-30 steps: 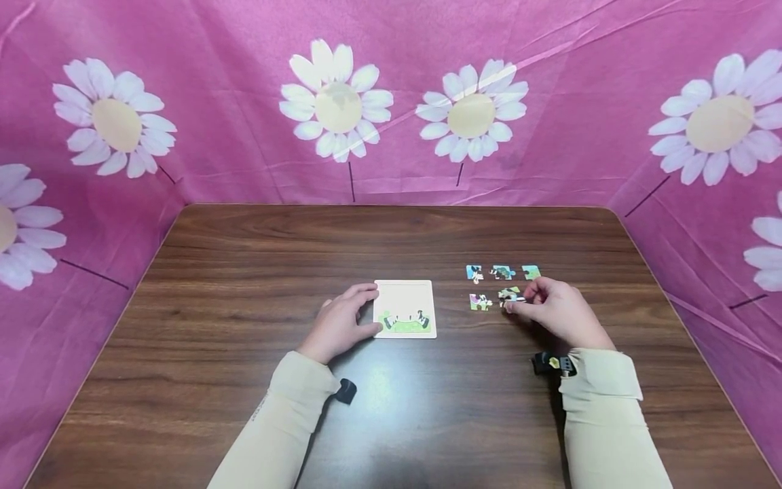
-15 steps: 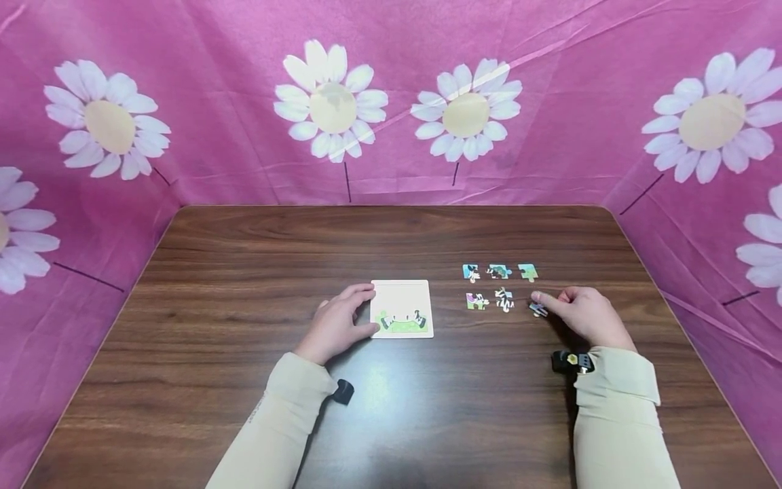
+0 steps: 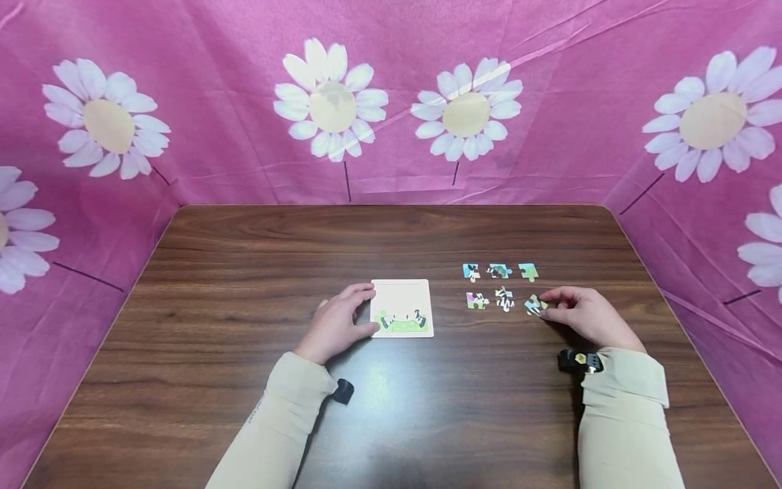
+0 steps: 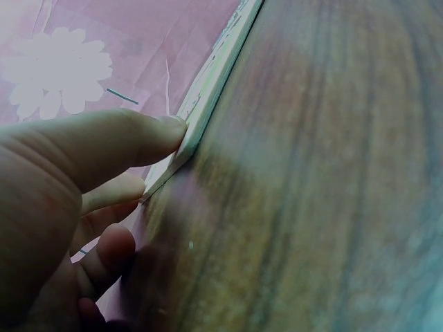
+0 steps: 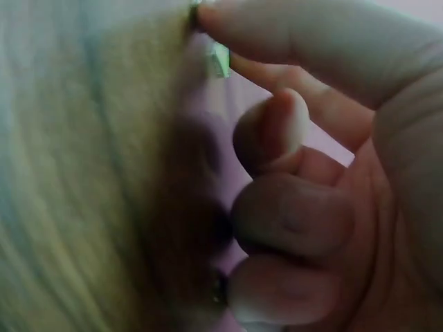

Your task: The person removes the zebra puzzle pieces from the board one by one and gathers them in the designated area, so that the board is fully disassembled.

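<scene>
A pale square puzzle board, with a green strip and black-and-white legs printed along its near side, lies flat on the table. My left hand holds its left side, the thumb at the near corner and the fingers at the far one; the left wrist view shows the thumb against the board's edge. To the right, my right hand pinches a blue, green and white puzzle piece between thumb and index finger, at or just above the tabletop. In the right wrist view, only a green bit shows; the other fingers are curled.
Several jigsaw pieces lie between board and right hand: a back row with a blue piece, a middle piece and a green piece, and in front a pink-green piece and a striped piece. Pink flowered cloth surrounds the wooden table.
The right hand has moved right with the puzzle piece, from over the striped piece to the right end of the front row, and has turned it. The left hand stays at the board.
</scene>
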Available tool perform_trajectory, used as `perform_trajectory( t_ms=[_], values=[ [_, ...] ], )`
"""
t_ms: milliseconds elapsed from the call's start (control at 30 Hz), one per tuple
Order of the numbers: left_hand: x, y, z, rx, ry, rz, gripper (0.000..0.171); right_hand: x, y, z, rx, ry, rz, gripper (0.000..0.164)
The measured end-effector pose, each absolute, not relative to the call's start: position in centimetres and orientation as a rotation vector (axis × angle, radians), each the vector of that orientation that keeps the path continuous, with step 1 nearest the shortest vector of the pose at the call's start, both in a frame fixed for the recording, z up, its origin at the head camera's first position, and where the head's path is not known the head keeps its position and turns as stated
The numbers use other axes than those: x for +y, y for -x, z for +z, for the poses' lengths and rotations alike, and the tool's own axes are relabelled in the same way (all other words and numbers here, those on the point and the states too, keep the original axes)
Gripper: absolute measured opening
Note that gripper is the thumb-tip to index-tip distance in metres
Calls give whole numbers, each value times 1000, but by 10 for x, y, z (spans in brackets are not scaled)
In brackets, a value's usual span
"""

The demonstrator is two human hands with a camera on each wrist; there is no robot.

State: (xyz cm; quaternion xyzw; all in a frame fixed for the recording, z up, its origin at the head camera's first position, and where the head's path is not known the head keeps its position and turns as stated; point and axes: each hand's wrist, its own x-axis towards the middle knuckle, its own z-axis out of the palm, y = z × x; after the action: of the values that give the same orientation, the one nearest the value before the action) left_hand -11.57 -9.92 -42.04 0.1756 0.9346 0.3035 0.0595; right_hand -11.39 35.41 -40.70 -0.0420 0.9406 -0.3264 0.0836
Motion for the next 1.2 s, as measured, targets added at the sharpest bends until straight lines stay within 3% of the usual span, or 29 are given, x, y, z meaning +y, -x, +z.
perform_trajectory(
  t_ms=[367, 700, 1200],
  values=[
    [-97, 117, -419, 2822, -535, 916, 63, 341, 119, -405, 2869, -44, -818, 32],
    [-99, 117, -419, 2820, -527, 916, 63, 338, 121, -411, 3003, 47, -1026, 25],
    [-99, 117, -420, 2820, -525, 899, 64, 337, 122, -412, 2919, -8, -904, 31]
  ],
)
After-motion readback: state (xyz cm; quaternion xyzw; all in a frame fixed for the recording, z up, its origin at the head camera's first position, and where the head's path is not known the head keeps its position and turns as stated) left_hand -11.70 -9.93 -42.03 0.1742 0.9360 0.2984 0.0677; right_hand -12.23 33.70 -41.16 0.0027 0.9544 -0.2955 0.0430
